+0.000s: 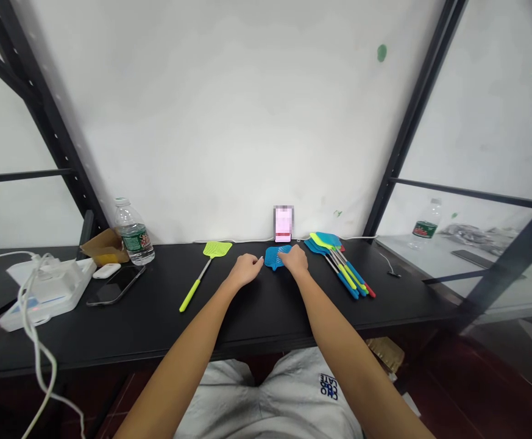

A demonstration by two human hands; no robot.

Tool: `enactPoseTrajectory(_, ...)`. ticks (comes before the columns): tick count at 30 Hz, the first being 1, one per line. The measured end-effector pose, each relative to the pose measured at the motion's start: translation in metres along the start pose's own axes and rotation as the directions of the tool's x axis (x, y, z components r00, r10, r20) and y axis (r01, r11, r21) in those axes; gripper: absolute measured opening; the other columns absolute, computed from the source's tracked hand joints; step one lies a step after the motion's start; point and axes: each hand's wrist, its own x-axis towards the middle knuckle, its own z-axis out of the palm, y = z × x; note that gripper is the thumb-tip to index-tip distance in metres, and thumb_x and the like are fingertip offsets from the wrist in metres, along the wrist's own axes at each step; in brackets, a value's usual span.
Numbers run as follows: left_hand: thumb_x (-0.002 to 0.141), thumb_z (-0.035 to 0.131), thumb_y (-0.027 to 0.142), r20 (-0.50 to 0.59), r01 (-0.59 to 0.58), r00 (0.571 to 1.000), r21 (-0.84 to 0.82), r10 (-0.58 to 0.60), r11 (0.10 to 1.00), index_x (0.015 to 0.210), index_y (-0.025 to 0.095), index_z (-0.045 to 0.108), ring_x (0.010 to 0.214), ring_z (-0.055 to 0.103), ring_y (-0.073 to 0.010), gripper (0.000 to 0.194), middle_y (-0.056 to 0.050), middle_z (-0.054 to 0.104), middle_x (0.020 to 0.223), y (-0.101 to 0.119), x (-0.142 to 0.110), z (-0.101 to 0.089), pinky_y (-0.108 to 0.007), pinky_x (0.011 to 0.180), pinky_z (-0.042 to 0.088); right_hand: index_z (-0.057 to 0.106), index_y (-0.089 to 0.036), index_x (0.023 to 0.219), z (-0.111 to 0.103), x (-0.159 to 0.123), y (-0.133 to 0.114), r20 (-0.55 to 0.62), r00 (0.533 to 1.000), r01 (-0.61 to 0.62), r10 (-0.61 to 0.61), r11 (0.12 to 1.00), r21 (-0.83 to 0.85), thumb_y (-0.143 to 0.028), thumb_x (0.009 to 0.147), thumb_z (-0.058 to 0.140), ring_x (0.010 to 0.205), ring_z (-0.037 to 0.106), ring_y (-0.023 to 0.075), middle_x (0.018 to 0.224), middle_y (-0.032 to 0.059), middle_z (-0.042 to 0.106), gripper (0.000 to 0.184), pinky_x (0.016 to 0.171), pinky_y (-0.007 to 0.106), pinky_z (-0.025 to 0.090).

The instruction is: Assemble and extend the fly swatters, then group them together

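A blue fly swatter head (pixel 273 256) lies at the middle of the black table, its short neck pointing toward me. No handle shows on it. My right hand (pixel 295 260) is closed on its right edge, the thumb over the mesh. To the left of the blue head, my left hand (pixel 246 270) is curled, its thumb pointing at the blue mesh with a small gap between. Whatever may be inside those fingers is hidden. Farther left lies a yellow-green fly swatter (pixel 196 286) with an extended metal shaft. Several blue, yellow-green and red fly swatters (pixel 345 268) lie overlapped on the right.
A phone (pixel 283 224) with a lit screen leans against the wall. On the left are a water bottle (pixel 135 235), an open cardboard box (pixel 105 247), a dark phone (pixel 116 285), a white case (pixel 106 271) and a power strip (pixel 49 289) with cables. Black metal posts flank the table.
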Motion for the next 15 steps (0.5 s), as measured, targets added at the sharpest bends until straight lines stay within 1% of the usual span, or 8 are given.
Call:
enactPoseTrajectory(2, 0.086, 0.04, 0.049, 0.001, -0.043, 0.999, 0.011, 0.043, 0.999, 0.051, 0.019, 0.047, 0.052, 0.042, -0.0134, 0.047, -0.001, 0.048, 0.05, 0.002, -0.001, 0.001, -0.027, 0.054, 0.025, 0.052, -0.011, 0.119, 0.0, -0.003, -0.001, -0.076, 0.997, 0.003, -0.006, 0.999, -0.033, -0.037, 0.077, 0.064, 0.113, 0.055, 0.0334, 0.122, 0.0228, 0.055, 0.052, 0.085, 0.038, 0.047)
enactPoseTrajectory(4, 0.087, 0.04, 0.049, 0.0, -0.098, 0.995, 0.017, 0.098, 0.995, 0.051, 0.019, 0.047, 0.051, 0.04, -0.013, 0.047, 0.0, 0.046, 0.049, 0.003, -0.002, 0.003, -0.028, 0.054, 0.024, 0.051, -0.011, 0.118, 0.0, -0.005, -0.002, -0.164, 0.986, 0.031, -0.04, 0.998, -0.052, -0.031, 0.077, 0.064, 0.116, 0.052, 0.0328, 0.124, 0.0232, 0.052, 0.048, 0.088, 0.039, 0.045)
enactPoseTrajectory(6, 0.087, 0.041, 0.048, 0.001, -0.139, 0.99, 0.011, 0.139, 0.99, 0.051, 0.018, 0.048, 0.051, 0.04, -0.0129, 0.047, 0.0, 0.047, 0.049, 0.003, -0.003, 0.004, -0.028, 0.054, 0.024, 0.054, -0.012, 0.111, 0.001, -0.005, -0.002, -0.241, 0.966, 0.091, -0.095, 0.995, -0.029, -0.027, 0.077, 0.063, 0.113, 0.053, 0.0313, 0.121, 0.0226, 0.053, 0.038, 0.087, 0.038, 0.045)
enactPoseTrajectory(8, 0.087, 0.041, 0.05, 0.01, -0.147, 0.989, -0.013, 0.147, 0.989, 0.053, 0.018, 0.05, 0.051, 0.044, -0.0133, 0.047, -0.001, 0.05, 0.05, 0.004, -0.003, 0.004, -0.027, 0.054, 0.027, 0.058, -0.015, 0.096, 0.003, -0.004, -0.003, -0.267, 0.947, 0.2, -0.177, 0.978, 0.062, -0.03, 0.08, 0.061, 0.102, 0.058, 0.0268, 0.107, 0.0184, 0.06, 0.021, 0.081, 0.033, 0.045)
enactPoseTrajectory(9, 0.087, 0.041, 0.051, 0.012, -0.138, 0.99, -0.035, 0.139, 0.99, 0.054, 0.018, 0.051, 0.052, 0.046, -0.0138, 0.048, -0.001, 0.052, 0.051, 0.005, -0.004, 0.003, -0.027, 0.055, 0.029, 0.059, -0.016, 0.086, 0.005, -0.003, -0.004, -0.242, 0.944, 0.263, -0.225, 0.955, 0.138, -0.033, 0.083, 0.058, 0.092, 0.06, 0.0233, 0.097, 0.0149, 0.063, 0.017, 0.075, 0.03, 0.046)
enactPoseTrajectory(11, 0.089, 0.036, 0.055, 0.01, -0.105, 0.994, -0.097, 0.107, 0.99, 0.056, 0.018, 0.054, 0.054, 0.051, -0.015, 0.052, -0.002, 0.056, 0.053, 0.006, -0.004, 0.002, -0.027, 0.056, 0.033, 0.057, -0.018, 0.071, 0.009, -0.003, -0.006, -0.089, 0.938, 0.345, -0.335, 0.881, 0.324, -0.039, 0.088, 0.051, 0.069, 0.06, 0.0164, 0.073, 0.0069, 0.063, 0.028, 0.062, 0.024, 0.044)
enactPoseTrajectory(13, 0.091, 0.03, 0.058, -0.01, -0.071, 0.997, -0.161, 0.07, 0.984, 0.059, 0.018, 0.055, 0.055, 0.055, -0.0159, 0.057, -0.003, 0.058, 0.053, 0.007, -0.005, -0.001, -0.026, 0.057, 0.036, 0.055, -0.019, 0.064, 0.015, -0.006, -0.01, 0.105, 0.886, 0.353, -0.452, 0.804, 0.478, -0.045, 0.088, 0.049, 0.05, 0.054, 0.0119, 0.056, 0.0012, 0.057, 0.036, 0.05, 0.022, 0.04)
enactPoseTrajectory(15, 0.093, 0.024, 0.059, -0.036, -0.05, 0.998, -0.203, 0.043, 0.978, 0.063, 0.018, 0.055, 0.054, 0.056, -0.0159, 0.059, -0.002, 0.057, 0.051, 0.008, -0.005, -0.003, -0.026, 0.056, 0.038, 0.055, -0.018, 0.062, 0.021, -0.011, -0.013, 0.228, 0.818, 0.331, -0.528, 0.756, 0.564, -0.047, 0.086, 0.053, 0.041, 0.048, 0.0099, 0.048, -0.0021, 0.051, 0.037, 0.044, 0.02, 0.036)
